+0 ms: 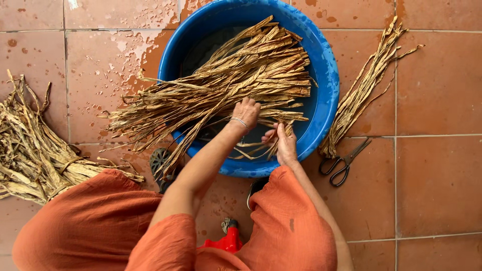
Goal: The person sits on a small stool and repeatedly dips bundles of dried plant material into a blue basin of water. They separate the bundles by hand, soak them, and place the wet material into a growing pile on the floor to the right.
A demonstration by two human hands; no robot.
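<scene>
The left hand (246, 113), a thin bracelet (240, 122) at its wrist, was closed over the near edge of a bundle of dried leaf strips (226, 83) lying across a blue basin (326, 75). Just right of it, the right hand (283, 145) pinched a few loose strips (253, 148) between thumb and fingers. The bundle's ends stuck out over the basin's left rim onto the wet tile floor (437, 190). A smaller bunch (359, 93) lay right of the basin, black scissors (344, 163) near it. A big heap of strips (30, 150) sat far left.
</scene>
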